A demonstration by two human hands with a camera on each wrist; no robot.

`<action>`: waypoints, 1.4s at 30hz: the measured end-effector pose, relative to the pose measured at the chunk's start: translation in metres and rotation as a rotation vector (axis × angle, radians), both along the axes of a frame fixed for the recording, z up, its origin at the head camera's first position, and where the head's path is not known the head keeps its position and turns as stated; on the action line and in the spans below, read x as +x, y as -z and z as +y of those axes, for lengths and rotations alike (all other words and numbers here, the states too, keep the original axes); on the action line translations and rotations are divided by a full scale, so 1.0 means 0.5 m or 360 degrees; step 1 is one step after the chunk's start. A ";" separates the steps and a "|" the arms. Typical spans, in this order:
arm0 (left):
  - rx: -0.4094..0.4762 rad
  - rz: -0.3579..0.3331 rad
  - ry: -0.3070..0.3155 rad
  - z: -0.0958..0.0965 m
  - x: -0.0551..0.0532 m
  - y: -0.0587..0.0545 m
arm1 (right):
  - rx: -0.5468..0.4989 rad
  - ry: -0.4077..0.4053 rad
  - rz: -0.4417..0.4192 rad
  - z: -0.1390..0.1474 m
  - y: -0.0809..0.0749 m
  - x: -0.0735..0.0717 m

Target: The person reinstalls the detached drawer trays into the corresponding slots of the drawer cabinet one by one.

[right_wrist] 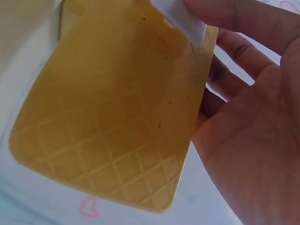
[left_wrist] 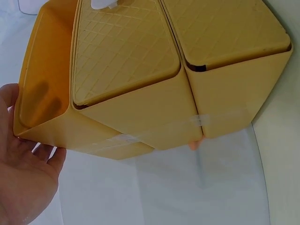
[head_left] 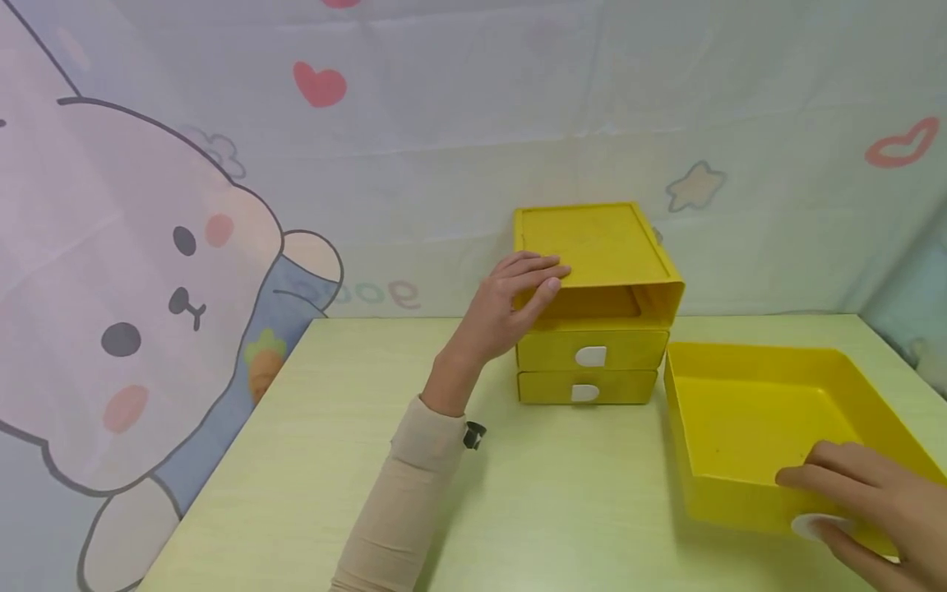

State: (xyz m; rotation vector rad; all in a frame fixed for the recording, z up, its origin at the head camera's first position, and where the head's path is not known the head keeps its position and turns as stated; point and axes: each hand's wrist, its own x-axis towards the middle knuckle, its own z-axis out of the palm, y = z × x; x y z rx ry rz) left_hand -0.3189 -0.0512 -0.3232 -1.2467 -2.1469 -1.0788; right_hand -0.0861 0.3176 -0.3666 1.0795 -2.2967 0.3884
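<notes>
A yellow drawer cabinet (head_left: 592, 247) stands at the back of the table, its top slot (head_left: 592, 302) without a drawer. My left hand (head_left: 503, 308) rests on the cabinet's front left top corner, fingers laid over the top; in the left wrist view its fingertips (left_wrist: 55, 159) touch the cabinet's edge. To the right, my right hand (head_left: 873, 501) grips an empty yellow drawer (head_left: 755, 411) by its front wall. The thumb is at the white handle (right_wrist: 183, 18), with the fingers over the rim. A shadow falls on the table below the drawer.
Two closed drawers (head_left: 555, 352) with white handles sit below the slot. The pale table (head_left: 355, 411) runs back to a cloth backdrop (head_left: 444, 164) printed with a cartoon animal and hearts. Clear tape (left_wrist: 126, 138) crosses the cabinet's side.
</notes>
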 end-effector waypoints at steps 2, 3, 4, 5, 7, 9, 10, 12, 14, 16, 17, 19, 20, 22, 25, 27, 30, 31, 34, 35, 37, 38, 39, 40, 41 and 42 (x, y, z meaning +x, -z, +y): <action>-0.0009 0.0003 -0.0002 0.001 0.001 -0.002 | -0.0014 0.0003 0.0010 -0.013 -0.006 0.012; -0.0011 0.0003 -0.0003 0.001 0.002 -0.004 | -0.0032 0.0010 0.0019 -0.021 -0.009 0.019; -0.0014 0.0003 -0.0003 0.002 0.002 -0.005 | -0.0047 0.0018 0.0036 -0.029 -0.011 0.025; -0.0019 0.0001 -0.0003 0.001 0.004 -0.008 | -0.0062 0.0026 0.0055 -0.037 -0.014 0.032; -0.0030 -0.0012 -0.0006 0.000 0.006 -0.011 | -0.0076 0.0046 0.0075 -0.054 -0.021 0.042; -0.0041 -0.0027 -0.0010 -0.001 0.007 -0.012 | -0.0080 0.0022 0.0104 -0.069 -0.028 0.046; -0.0050 -0.0034 -0.0017 -0.003 0.007 -0.012 | -0.0072 0.0007 0.0126 -0.077 -0.032 0.046; -0.0065 -0.0047 -0.0029 -0.004 0.006 -0.011 | -0.0050 -0.0033 0.0141 -0.090 -0.041 0.046; -0.0074 -0.0054 -0.0032 -0.006 0.005 -0.009 | -0.0023 -0.0063 0.0131 -0.101 -0.049 0.045; -0.0080 -0.0058 -0.0033 -0.008 0.004 -0.008 | 0.0014 -0.0062 0.0098 -0.112 -0.056 0.046; -0.0080 -0.0058 -0.0030 -0.008 0.004 -0.008 | 0.0029 -0.0071 0.0064 -0.117 -0.058 0.044; -0.0081 -0.0058 -0.0027 -0.009 0.005 -0.008 | 0.0053 -0.0100 0.0019 -0.127 -0.062 0.040; -0.0082 -0.0060 -0.0027 -0.009 0.005 -0.009 | 0.0069 -0.0117 0.0001 -0.131 -0.064 0.037; -0.0083 -0.0065 -0.0026 -0.009 0.006 -0.010 | 0.0075 -0.0183 -0.0060 -0.140 -0.069 0.031; -0.0092 -0.0076 -0.0018 -0.008 0.007 -0.012 | 0.0105 -0.0226 -0.0096 -0.156 -0.081 0.026; -0.0098 -0.0086 -0.0012 -0.008 0.008 -0.014 | 0.0114 -0.0230 -0.0111 -0.169 -0.092 0.026; -0.0115 -0.0106 -0.0010 -0.008 0.010 -0.017 | 0.0118 -0.0248 -0.0093 -0.190 -0.107 0.025; -0.0121 -0.0113 -0.0010 -0.009 0.010 -0.018 | 0.0120 -0.0254 -0.0102 -0.196 -0.113 0.025; -0.0154 -0.0135 -0.0015 -0.011 0.011 -0.021 | 0.0158 -0.0247 -0.0095 -0.212 -0.128 0.023; -0.0167 -0.0148 -0.0013 -0.012 0.011 -0.023 | 0.0149 -0.0258 -0.0119 -0.216 -0.132 0.023; -0.0192 -0.0171 -0.0004 -0.014 0.011 -0.025 | 0.0166 -0.0254 -0.0121 -0.222 -0.135 0.020; -0.0205 -0.0182 0.0000 -0.015 0.011 -0.026 | 0.0162 -0.0261 -0.0127 -0.225 -0.136 0.019; -0.0218 -0.0193 0.0004 -0.016 0.011 -0.027 | 0.0142 -0.0284 -0.0146 -0.227 -0.136 0.017; -0.0229 -0.0204 0.0010 -0.017 0.011 -0.029 | 0.0123 -0.0306 -0.0157 -0.229 -0.135 0.015; -0.0239 -0.0209 0.0017 -0.018 0.011 -0.031 | 0.0116 -0.0311 -0.0155 -0.230 -0.134 0.013; -0.0247 -0.0211 0.0022 -0.019 0.011 -0.033 | 0.0115 -0.0317 -0.0150 -0.232 -0.134 0.011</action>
